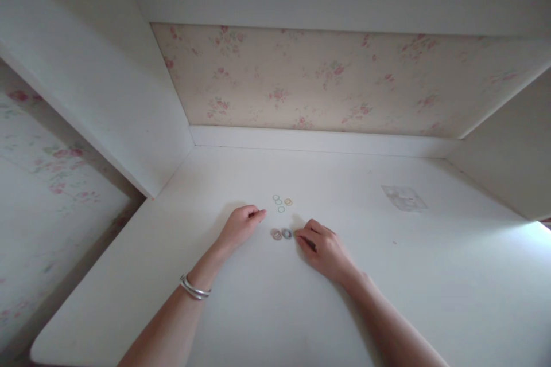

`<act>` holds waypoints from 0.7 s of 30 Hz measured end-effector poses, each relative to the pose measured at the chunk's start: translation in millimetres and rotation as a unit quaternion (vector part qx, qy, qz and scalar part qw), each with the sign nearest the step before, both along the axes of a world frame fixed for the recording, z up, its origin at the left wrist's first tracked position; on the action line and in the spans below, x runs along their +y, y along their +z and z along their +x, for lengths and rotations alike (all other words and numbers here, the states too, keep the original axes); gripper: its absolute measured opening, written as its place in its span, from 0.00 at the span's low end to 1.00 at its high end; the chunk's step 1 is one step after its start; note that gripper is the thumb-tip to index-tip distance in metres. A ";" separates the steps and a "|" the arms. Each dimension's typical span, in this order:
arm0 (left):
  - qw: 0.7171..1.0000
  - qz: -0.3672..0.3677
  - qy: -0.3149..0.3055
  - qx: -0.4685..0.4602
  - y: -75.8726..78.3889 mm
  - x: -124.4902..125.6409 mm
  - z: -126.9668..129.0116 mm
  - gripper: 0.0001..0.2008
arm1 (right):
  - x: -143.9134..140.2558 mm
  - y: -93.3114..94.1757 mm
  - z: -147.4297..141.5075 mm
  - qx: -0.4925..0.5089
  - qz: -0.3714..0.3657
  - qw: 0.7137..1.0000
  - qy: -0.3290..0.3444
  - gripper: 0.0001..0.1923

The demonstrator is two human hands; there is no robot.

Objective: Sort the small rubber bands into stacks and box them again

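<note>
My left hand [241,225] rests on the white table [275,309], fingers curled loosely, nothing visibly in it. My right hand [321,248] lies on the table with its fingertips pinched at a small ring beside the blue-grey ring [287,233]. A pinkish ring [276,234] lies just left of that one. Farther back, between the hands, sits a small cluster of thin rings [281,203], greenish ones and a yellow one [288,202].
A small clear plastic bag [403,197] lies flat on the table at the right. White side panels and a floral back wall [310,77] enclose the desk. A silver bangle [194,288] circles my left wrist. The table's left edge drops off near the floral wall.
</note>
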State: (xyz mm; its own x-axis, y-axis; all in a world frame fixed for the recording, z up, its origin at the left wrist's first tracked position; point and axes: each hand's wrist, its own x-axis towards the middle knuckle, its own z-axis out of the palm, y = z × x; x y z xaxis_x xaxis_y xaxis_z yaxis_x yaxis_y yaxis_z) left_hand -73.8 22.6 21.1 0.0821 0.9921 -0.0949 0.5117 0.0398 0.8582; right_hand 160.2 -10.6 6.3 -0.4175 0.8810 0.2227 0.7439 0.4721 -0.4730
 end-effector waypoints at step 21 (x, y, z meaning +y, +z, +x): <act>0.993 0.078 -0.005 0.088 -9.6 -7.1 9.8 0.20 | 19.9 2.2 25.8 0.134 -0.023 0.968 -0.209 0.15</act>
State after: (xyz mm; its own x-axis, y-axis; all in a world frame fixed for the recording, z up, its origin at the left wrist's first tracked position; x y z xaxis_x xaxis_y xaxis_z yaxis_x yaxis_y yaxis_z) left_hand -64.0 15.5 11.5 0.0869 0.9951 0.0471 0.6546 -0.0927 0.7503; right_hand 185.9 9.3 8.5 0.0453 0.9719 0.2309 0.7125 0.1305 -0.6894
